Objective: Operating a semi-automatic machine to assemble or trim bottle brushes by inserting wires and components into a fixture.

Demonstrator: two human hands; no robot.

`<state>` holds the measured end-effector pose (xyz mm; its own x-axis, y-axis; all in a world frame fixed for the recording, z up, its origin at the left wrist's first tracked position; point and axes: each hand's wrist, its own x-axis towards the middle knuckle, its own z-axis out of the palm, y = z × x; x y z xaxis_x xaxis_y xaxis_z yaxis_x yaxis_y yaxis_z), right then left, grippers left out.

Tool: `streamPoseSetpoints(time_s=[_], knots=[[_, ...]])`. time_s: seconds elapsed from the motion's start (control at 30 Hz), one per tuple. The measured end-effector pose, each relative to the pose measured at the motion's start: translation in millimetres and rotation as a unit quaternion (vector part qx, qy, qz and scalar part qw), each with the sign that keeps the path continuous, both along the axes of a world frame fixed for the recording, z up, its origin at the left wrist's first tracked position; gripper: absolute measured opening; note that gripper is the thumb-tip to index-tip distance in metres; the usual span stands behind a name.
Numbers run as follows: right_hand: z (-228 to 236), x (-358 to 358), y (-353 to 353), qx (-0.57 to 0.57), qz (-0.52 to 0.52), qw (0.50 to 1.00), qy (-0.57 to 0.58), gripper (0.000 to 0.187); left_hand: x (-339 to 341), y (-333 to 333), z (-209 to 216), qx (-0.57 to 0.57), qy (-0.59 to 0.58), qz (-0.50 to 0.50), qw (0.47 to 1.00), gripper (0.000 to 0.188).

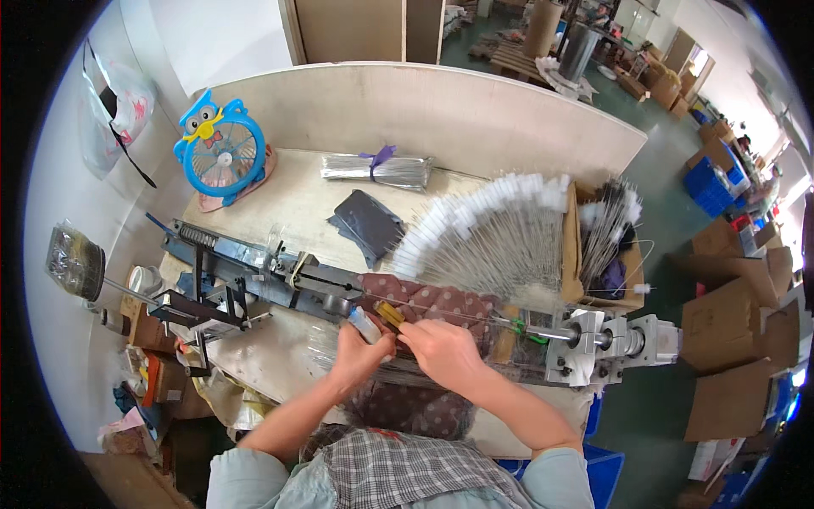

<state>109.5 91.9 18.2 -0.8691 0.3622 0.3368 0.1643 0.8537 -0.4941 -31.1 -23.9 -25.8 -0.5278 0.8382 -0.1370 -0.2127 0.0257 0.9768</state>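
Observation:
My left hand (361,351) is closed around a short white cylinder with a bluish side (365,325), whose exact kind I cannot make out. Close beside it, my right hand (441,349) has its fingers bent against a small yellow piece (390,314); its grip is partly hidden. Both hands are over the middle of a long bench machine (318,284), at a brown polka-dot padded cloth (424,295). To the right of the hands, a metal spindle (555,332) runs into a grey bearing block (585,348). Thin wires lie beneath the hands.
Many white-tipped wire brushes (500,225) fan out behind the machine, beside a cardboard box (632,284) of more. A tied wire bundle (377,170), dark sheets (367,225) and a blue fan (225,157) sit farther back. A black metal frame (199,310) stands left.

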Motion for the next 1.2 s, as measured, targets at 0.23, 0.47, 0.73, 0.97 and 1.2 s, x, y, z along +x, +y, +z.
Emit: streamPoseSetpoints(time_s=[0.23, 0.47, 0.73, 0.97, 1.2], knots=[[-28, -26, -3, 0.021, 0.016, 1.0, -0.007, 0.012, -24, -20, 27, -0.288, 0.359, -0.056, 0.886, 0.03], [-1, -8, -1, -0.018, 0.009, 1.0, -0.01, 0.018, -109, -131, -14, -0.068, -0.255, 0.316, 0.911, 0.028], [10, -21, -11, -0.016, 0.036, 0.999, -0.013, 0.015, -131, -150, -26, -0.023, -0.295, 0.308, 0.904, 0.019], [48, 4, 4, 0.01, -0.01, 1.0, 0.008, 0.018, -95, -122, -22, 0.01, -0.135, 0.326, 0.936, 0.016], [46, 12, 33, -0.09, -0.103, 0.99, 0.019, 0.016, 31, -2, 37, 0.043, -0.265, 0.01, 0.963, 0.015]])
